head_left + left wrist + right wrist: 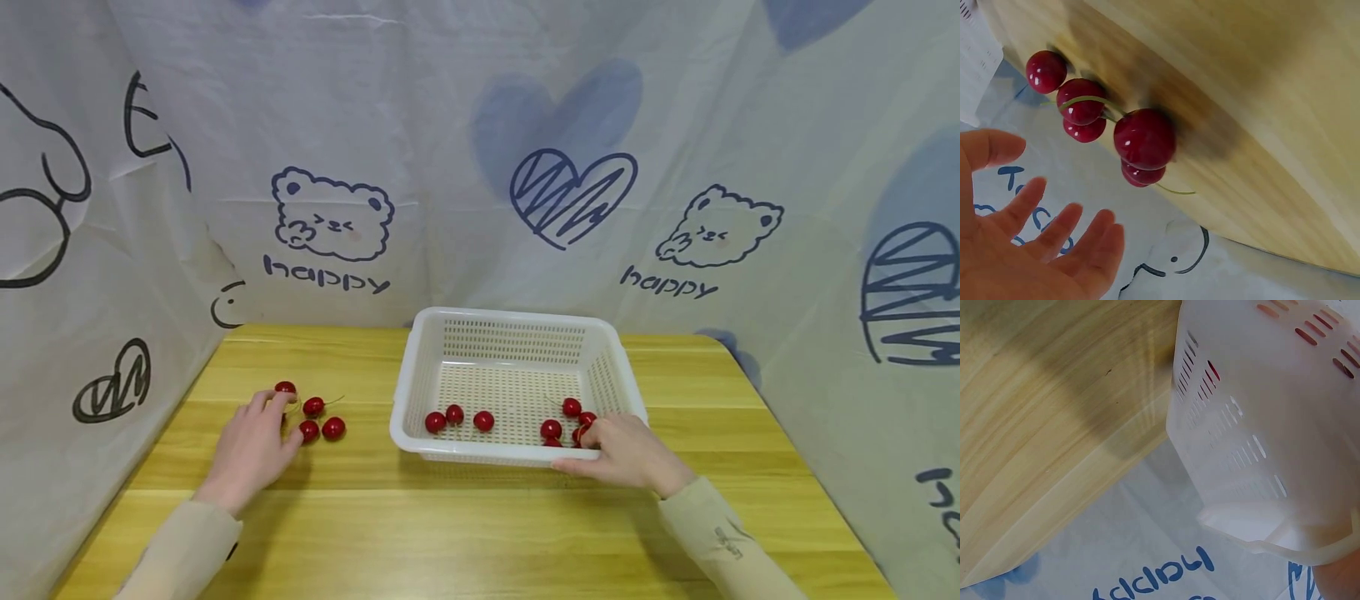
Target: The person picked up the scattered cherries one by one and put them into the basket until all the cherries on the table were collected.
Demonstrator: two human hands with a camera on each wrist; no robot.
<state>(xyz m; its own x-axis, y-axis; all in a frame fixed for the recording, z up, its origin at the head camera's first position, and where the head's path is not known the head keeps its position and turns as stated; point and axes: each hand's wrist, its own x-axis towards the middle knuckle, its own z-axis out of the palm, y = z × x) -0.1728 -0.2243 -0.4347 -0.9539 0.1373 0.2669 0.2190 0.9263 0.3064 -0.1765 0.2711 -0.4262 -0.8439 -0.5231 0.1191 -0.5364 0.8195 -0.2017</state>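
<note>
My left hand hovers at the left of the table beside several red cherries, some with thin green stems. In the left wrist view its fingers are spread and relaxed, with the cherries beyond the fingertips and nothing held. A white plastic basket with slotted walls stands at the middle. My right hand grips its front right rim, thumb outside and fingers over the inner side, close to a cluster of cherries. In the right wrist view the basket wall hides most of that hand.
More cherries lie in the basket's left front part. The wooden table extends around the basket. Behind and at both sides hangs a pale cloth printed with hearts and bears.
</note>
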